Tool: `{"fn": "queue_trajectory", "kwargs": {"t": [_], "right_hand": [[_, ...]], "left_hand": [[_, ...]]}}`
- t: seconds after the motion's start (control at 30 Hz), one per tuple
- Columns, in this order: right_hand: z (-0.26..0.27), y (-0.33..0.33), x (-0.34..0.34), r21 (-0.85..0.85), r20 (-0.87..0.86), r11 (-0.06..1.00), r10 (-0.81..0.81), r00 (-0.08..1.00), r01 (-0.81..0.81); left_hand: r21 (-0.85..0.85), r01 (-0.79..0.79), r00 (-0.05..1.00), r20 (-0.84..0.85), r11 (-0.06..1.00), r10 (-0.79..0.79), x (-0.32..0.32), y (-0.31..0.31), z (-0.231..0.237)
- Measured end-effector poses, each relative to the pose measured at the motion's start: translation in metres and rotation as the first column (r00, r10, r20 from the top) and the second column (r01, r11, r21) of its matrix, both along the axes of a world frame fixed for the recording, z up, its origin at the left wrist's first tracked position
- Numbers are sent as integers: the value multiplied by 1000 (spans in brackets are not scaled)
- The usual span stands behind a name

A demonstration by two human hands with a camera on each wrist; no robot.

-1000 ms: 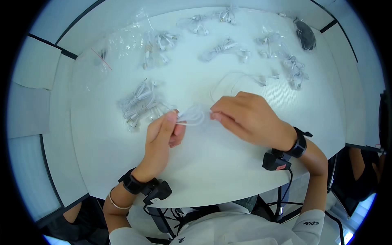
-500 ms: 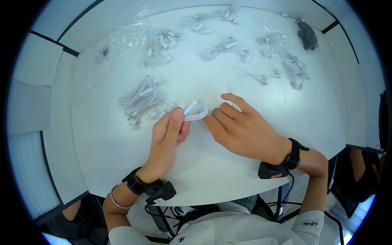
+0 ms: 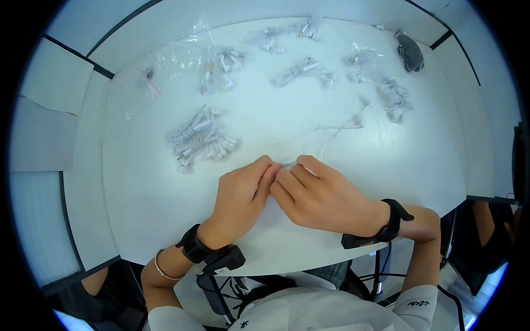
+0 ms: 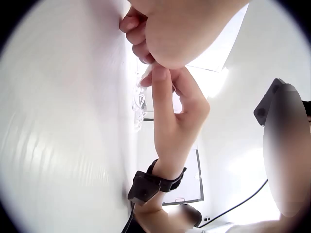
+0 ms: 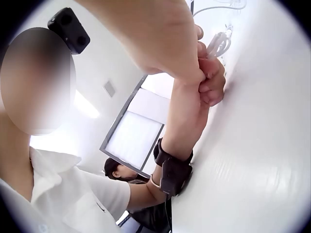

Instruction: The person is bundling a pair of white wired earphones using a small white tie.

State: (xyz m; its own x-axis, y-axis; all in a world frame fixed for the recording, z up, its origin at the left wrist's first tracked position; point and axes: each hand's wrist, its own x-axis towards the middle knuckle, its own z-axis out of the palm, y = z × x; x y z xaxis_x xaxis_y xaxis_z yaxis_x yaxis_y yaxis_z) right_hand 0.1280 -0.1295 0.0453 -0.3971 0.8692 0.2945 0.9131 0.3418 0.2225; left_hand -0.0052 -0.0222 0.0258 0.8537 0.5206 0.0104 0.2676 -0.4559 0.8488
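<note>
My left hand grips a folded coil of white earphone cable, which sticks out past its fingers in the right wrist view. Against it, fingertip to fingertip, my right hand pinches the same cable with thumb and curled fingers. Most of the coil is hidden behind both hands in the head view. A loose length of the cable runs out beyond the right hand to the earbuds on the table.
Left of the hands lies a bundle of white earphones. Several coiled earphones are spread along the back of the white table. Clear plastic bags sit at the back left, a dark pouch at the back right.
The looped cable shown between the hands is now mostly covered by them. The right hand has come in from apart to meet the left. The loose cable and earbuds have shifted.
</note>
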Motion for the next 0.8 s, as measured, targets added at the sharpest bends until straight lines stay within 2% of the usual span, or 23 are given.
{"fn": "queue_trajectory", "kwargs": {"t": [0.03,0.13,0.17,0.27,0.37,0.5,0.7,0.73,0.8], "right_hand": [[-3,2,2,49,-10,998,26,1000,-26],[1,4,10,-47,-236,996,64,970,-77],[3,6,12,-52,-327,993,86,941,-109],[11,14,23,-72,-585,974,132,800,-213],[16,20,34,-198,-737,927,73,672,-318],[2,21,40,-216,-839,926,-13,544,-311],[3,24,43,-258,-845,912,-54,532,-317],[1,24,43,-201,-850,932,-14,526,-301],[4,24,46,-249,-833,923,-50,551,-293]], "left_hand": [[25,25,1000,13,999,-25,0,1,0],[28,163,986,-38,986,-162,-5,8,1],[-23,185,983,-20,983,-185,-6,9,1],[-202,255,967,44,946,-251,-8,12,7],[-288,302,948,-13,909,-319,-10,17,11],[-357,366,923,19,859,-385,-10,19,10],[-476,314,942,50,821,-331,-12,17,10],[-505,298,945,37,810,-325,-13,16,9],[-576,238,962,30,782,-271,-15,16,10]]}}
